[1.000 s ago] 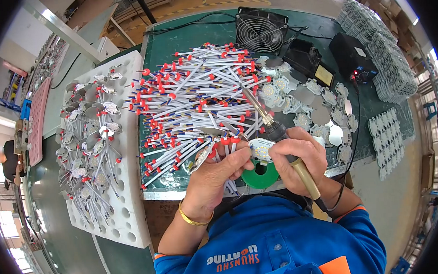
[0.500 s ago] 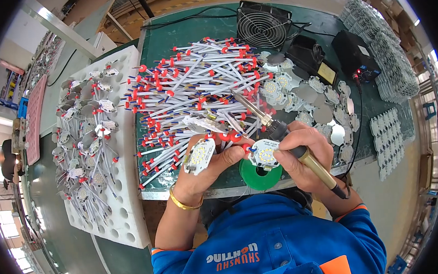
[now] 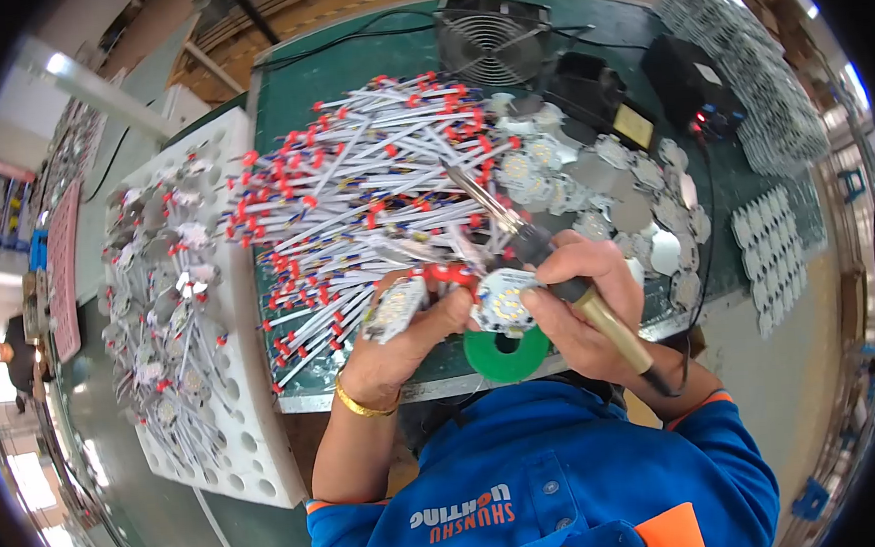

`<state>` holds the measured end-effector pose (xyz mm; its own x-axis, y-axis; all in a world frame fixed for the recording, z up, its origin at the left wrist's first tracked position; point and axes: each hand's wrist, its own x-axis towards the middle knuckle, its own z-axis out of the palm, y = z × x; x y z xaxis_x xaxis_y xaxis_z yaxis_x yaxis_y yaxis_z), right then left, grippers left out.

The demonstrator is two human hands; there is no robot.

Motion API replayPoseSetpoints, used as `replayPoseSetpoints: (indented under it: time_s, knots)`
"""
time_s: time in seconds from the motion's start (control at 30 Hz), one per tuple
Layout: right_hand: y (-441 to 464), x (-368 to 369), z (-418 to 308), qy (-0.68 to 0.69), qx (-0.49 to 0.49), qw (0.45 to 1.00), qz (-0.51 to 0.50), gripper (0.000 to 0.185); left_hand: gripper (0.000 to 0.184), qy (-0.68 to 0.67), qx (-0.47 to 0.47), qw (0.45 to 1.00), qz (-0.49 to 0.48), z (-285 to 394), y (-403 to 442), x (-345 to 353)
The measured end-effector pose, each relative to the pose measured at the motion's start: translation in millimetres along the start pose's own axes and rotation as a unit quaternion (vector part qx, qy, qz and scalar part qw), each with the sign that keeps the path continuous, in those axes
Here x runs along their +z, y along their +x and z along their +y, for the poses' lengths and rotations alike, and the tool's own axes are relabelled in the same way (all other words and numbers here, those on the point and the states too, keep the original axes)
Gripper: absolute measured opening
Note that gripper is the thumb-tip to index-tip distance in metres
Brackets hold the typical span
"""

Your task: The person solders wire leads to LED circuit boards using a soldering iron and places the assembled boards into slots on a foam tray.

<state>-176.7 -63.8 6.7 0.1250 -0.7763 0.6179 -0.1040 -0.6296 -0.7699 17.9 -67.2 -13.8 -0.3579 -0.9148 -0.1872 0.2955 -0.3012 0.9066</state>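
My left hand is closed around several white cables with red collars, and a white LED board hangs at its outer side. In my right hand is a soldering iron, its metal tip pointing up and left over the cable pile. The right thumb and finger also press on the edge of a second LED board, which sits between the two hands beside the red collars. Below that board lies a green solder spool at the bench edge. My left fingertips are partly hidden behind the cables.
A large pile of white cables covers the bench. Loose LED boards lie at right, near a fan and a black soldering station. At left, a white foam tray holds wired boards. A person is far left.
The whole view has shifted slightly, so the bench things appear further left. Both hands keep their holds, and the board between them looks turned a little.
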Motion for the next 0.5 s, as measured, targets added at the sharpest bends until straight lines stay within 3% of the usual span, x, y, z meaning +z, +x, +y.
replayPoseSetpoints:
  time_s: [0.03, 0.07, 0.1, 0.17, 0.23, 0.27, 0.33, 0.37, 0.43, 0.5]
  knots:
    - [-1.5, -5.7, 2.0, -0.013, 0.005, 1.0, 0.012, 0.024, 0.015, -0.021, 0.005, 1.0, 0.017, -3.9, 0.0, 2.7]
    - [-2.8, -12.6, 4.1, -0.04, -0.037, 0.999, -0.005, 0.025, 0.015, -0.056, 0.057, 0.996, 0.04, -9.4, -3.4, 8.4]
    - [-3.3, -20.3, 5.8, -0.068, -0.078, 0.994, -0.023, 0.026, 0.022, -0.105, 0.047, 0.99, 0.081, -14.7, -3.8, 7.3]
    - [-6.8, -48.6, 7.1, -0.193, -0.086, 0.974, -0.086, 0.025, 0.031, -0.192, 0.034, 0.98, 0.034, -7.1, -4.5, 2.3]
    - [-21.0, -70.0, 14.9, -0.223, -0.086, 0.97, -0.049, 0.025, 0.041, -0.284, 0.081, 0.954, -0.057, -15.1, -6.0, -18.0]
    - [-25.2, -81.5, 12.6, -0.224, -0.086, 0.97, -0.051, 0.025, 0.037, -0.32, 0.088, 0.94, -0.08, -14.1, -9.2, -26.5]
    - [-31.8, -99.5, 6.7, -0.37, -0.068, 0.92, -0.113, 0.025, 0.028, -0.369, 0.114, 0.914, -0.127, -10.4, -15.3, -36.0]
    - [-33.3, -101.9, 3.1, -0.363, -0.07, 0.922, -0.114, 0.025, 0.026, -0.392, 0.127, 0.901, -0.135, -10.0, -18.6, -40.2]
    - [-37.5, -101.9, -3.1, -0.457, -0.012, 0.879, -0.134, 0.027, 0.024, -0.356, 0.13, 0.919, -0.109, -5.7, -24.4, -39.4]
    - [-44.7, -99.6, -1.9, -0.469, 0.023, 0.871, -0.145, 0.03, 0.023, -0.307, 0.137, 0.939, -0.072, -4.1, -27.0, -34.3]
